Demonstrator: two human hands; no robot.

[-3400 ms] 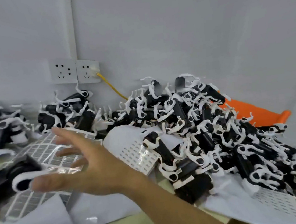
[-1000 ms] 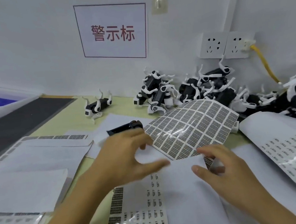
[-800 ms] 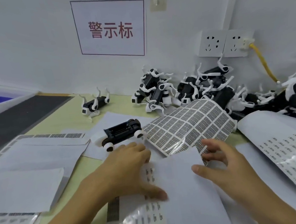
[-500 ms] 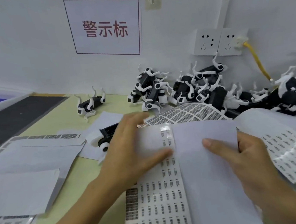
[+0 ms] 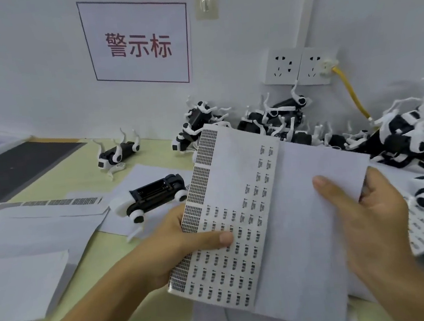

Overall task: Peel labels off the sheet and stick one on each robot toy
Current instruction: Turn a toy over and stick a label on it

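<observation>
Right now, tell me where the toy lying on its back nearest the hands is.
In the head view, the toy lies left of centre on white paper, just beyond the left hand and left of the held label sheet.

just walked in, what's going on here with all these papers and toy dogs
A person holds a label sheet up in both hands: the left hand pinches its left edge, the right hand grips the blank right part. One robot toy lies belly-up just beyond the left hand, and a pile of toys waits at the right. No label is peeled yet.
</observation>
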